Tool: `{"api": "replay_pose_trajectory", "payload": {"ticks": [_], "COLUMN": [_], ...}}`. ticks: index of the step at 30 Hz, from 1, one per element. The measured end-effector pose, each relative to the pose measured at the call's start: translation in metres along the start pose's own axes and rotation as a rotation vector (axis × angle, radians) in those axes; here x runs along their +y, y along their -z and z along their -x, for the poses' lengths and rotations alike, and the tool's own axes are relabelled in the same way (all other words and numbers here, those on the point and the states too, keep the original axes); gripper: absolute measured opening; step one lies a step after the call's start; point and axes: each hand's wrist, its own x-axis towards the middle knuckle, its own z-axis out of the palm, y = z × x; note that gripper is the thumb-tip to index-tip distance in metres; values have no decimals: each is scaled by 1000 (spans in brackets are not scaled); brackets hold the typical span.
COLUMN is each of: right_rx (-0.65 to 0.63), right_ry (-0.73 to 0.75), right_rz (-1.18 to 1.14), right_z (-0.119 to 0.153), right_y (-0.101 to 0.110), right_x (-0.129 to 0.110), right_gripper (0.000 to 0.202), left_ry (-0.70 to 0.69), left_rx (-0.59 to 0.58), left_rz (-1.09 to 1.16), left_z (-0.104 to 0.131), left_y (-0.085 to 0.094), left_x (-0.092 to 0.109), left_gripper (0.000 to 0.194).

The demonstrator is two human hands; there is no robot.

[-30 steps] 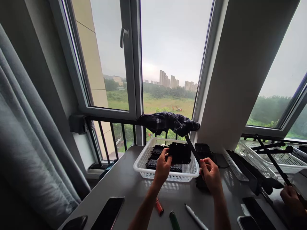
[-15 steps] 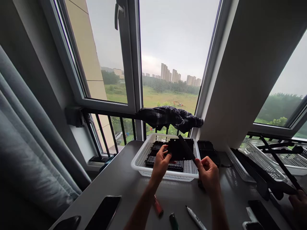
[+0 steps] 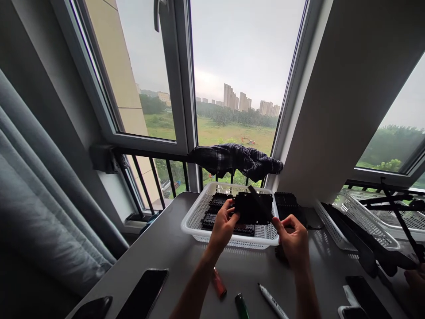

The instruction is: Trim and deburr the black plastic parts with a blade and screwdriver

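My left hand (image 3: 226, 222) is closed on the left edge of a flat black plastic panel (image 3: 244, 213), whose edges are notched. Between the fingertips of my right hand (image 3: 292, 240) is the lower end of a thin black strip (image 3: 259, 200), which slants up and left across the panel. Whether strip and panel touch is too dark to tell. Both are held above a white plastic basket (image 3: 229, 243) with perforated sides. More black toothed plastic parts (image 3: 217, 201) lie inside that basket.
On the grey table (image 3: 186, 274) are a phone (image 3: 144, 292), a red lighter (image 3: 219, 283), a green lighter (image 3: 241, 306) and a white marker (image 3: 272, 301). Black parts (image 3: 286, 201) sit right of the basket. Another person's hand (image 3: 415, 283) is at far right, near more baskets (image 3: 392, 243).
My right hand has shifted slightly right and down with the strip. The panel has tilted a little, so its notched edges show more. The other person's long black piece has moved.
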Motion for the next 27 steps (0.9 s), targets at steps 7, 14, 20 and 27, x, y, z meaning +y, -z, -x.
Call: {"api": "replay_pose_trajectory", "payload": {"ticks": [7,14,20,27], "right_rx": [-34,1,16,-14], "right_ry": [-7,15,3,1], "right_rz": [-28,-30,-20,-121], "right_z": [1,0,-3,-5], "right_y": [-10,-7,-1,4], "right_x": [-5,-1,0,2], "right_gripper": [49,49,50,48], "left_ry": [6,-2,-1,-9], "left_rx": [-25,-1,16,67], "left_rz": [-5,-24,-32,1], "left_z": [2,-1,1,-3], "left_y": [-2,-1,-3,-2], "left_x": [0,-3,-3,-3], "left_gripper": [46,46,44,48]}}
